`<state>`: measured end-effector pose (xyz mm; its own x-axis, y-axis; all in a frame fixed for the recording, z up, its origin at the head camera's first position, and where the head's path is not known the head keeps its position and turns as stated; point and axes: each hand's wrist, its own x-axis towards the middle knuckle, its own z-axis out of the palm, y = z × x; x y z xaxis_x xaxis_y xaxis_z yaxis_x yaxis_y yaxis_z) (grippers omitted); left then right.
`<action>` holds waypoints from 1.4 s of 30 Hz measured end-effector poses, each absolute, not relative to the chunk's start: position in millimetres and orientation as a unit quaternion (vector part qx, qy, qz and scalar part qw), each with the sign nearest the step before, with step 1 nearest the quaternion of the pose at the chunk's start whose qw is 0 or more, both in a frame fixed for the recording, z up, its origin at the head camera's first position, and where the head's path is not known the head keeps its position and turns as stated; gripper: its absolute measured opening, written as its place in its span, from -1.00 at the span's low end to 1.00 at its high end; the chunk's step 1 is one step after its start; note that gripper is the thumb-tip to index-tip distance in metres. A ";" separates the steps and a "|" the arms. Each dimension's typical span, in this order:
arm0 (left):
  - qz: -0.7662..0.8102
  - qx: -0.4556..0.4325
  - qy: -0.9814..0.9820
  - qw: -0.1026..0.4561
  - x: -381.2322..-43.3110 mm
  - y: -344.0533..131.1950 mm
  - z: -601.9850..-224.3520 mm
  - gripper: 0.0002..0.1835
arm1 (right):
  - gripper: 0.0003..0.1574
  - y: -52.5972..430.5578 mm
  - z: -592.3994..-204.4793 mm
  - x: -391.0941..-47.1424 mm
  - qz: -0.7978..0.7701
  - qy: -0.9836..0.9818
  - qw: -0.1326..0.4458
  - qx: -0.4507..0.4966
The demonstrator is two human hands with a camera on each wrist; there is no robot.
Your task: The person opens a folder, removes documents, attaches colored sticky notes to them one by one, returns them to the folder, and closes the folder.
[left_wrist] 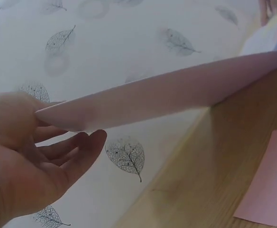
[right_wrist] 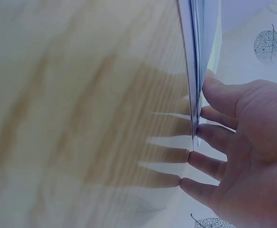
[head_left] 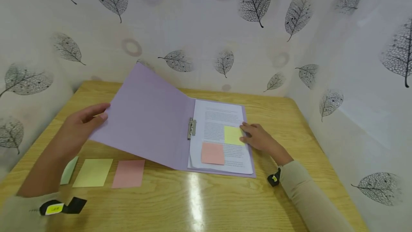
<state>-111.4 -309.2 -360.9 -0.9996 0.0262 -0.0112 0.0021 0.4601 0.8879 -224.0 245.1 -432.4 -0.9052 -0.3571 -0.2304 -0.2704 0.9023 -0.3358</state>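
A lilac folder (head_left: 145,114) lies opened on the table, its front cover tilted up off the wood. My left hand (head_left: 78,128) pinches the cover's outer edge, thumb on one face and fingers on the other. Printed sheets (head_left: 219,115) sit in the folder beside a metal clip (head_left: 191,128) at the spine. On the top sheet are a yellow sticky note (head_left: 232,135) and a pink sticky note (head_left: 212,153). At the sheets' right edge rests my right hand (head_left: 260,139), its thumb by the yellow note; the right wrist view shows its fingers (right_wrist: 209,166) spread, fairly straight, along that edge.
On the wooden table (head_left: 167,203), left of the folder, lie a pink sticky note (head_left: 128,174), a yellow one (head_left: 92,173) and a pale green one (head_left: 68,172), the last partly behind the left forearm. Leaf-patterned walls (head_left: 199,28) border the table at the back and sides.
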 end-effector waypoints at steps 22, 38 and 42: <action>0.632 0.226 0.741 0.020 -123.1 -187.6 -326.9 -0.46 | -0.23 248.8 -429.8 -227.7 -0.177 0.958 0.128 -0.188; 0.438 0.261 0.860 0.037 -140.1 -94.7 -413.4 -0.36 | -0.34 266.9 -420.1 -232.0 -0.355 0.913 0.146 -0.136; 0.395 0.273 0.876 0.037 -141.0 -83.6 -425.1 -0.38 | -0.30 271.6 -410.6 -231.9 -0.431 0.892 0.122 -0.070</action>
